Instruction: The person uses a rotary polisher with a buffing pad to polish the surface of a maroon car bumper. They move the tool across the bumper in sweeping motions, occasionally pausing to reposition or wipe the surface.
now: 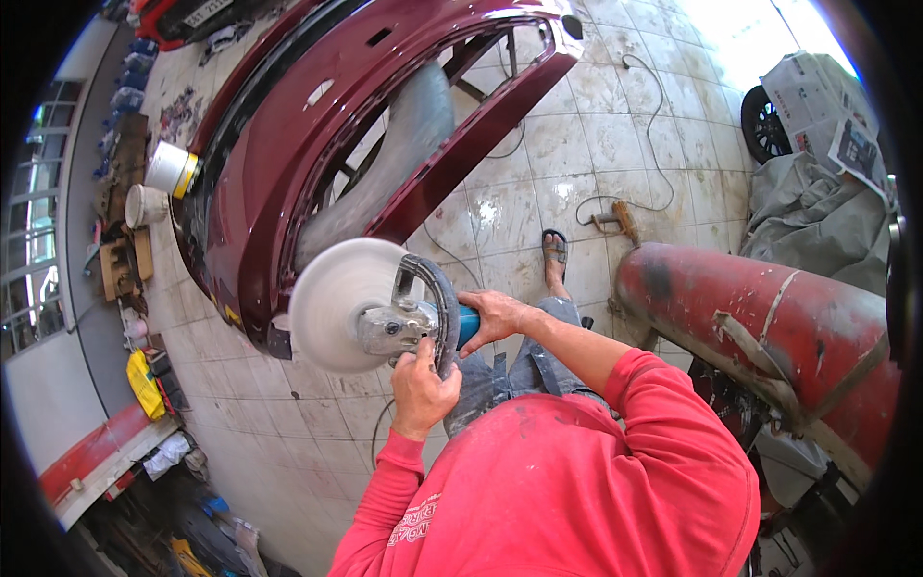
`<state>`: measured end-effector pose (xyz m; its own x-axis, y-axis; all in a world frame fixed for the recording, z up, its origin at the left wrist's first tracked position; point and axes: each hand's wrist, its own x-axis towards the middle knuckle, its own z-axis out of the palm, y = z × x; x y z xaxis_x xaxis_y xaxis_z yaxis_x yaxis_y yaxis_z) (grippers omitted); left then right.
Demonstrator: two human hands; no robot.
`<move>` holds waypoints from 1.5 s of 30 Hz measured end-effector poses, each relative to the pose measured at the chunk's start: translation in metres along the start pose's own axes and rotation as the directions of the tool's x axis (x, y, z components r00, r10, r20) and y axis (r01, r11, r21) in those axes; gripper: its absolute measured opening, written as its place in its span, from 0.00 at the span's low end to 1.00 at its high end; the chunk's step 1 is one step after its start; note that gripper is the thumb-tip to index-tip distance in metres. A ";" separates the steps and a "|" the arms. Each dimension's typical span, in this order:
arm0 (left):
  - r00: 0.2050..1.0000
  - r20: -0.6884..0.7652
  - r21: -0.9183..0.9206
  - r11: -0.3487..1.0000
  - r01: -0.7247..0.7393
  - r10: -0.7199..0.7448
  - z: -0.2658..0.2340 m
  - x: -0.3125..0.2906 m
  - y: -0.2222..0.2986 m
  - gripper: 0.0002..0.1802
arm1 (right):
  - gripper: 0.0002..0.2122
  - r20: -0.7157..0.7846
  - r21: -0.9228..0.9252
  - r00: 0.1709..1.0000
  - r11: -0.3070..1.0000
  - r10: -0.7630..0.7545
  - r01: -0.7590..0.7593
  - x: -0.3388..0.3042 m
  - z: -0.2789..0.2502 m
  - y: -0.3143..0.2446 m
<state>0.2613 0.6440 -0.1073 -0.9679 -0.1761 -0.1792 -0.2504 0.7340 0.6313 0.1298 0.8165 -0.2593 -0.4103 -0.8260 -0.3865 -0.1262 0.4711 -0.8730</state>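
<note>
I hold a power polisher in front of my body with both hands. Its round white pad has a smooth, streaked look. My left hand is closed on the lower end of the black curved handle. Behind that handle, my right hand wraps around the blue body. Beyond the tool lies a large dark red car body part, glossy, with a dull grey curved section. The pad overlaps the part's near end; whether they touch I cannot tell.
A rusty red tank lies to my right. Near it, a tool with a cord rests on the tiled floor. White tubs stand left of the car part. Grey sheeting and a wheel are at far right.
</note>
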 end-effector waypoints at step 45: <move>0.506 -0.298 -0.752 0.526 0.398 -0.809 0.218 0.356 0.313 0.18 | 0.49 0.580 -0.302 0.802 0.875 -0.145 0.377 0.047 -0.487 0.154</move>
<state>-0.1570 0.9543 -0.1382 -0.2933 -0.8785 -0.3771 -0.5326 -0.1774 0.8276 -0.3488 1.0006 -0.2668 0.2130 -0.9101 -0.3554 -0.5383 0.1943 -0.8201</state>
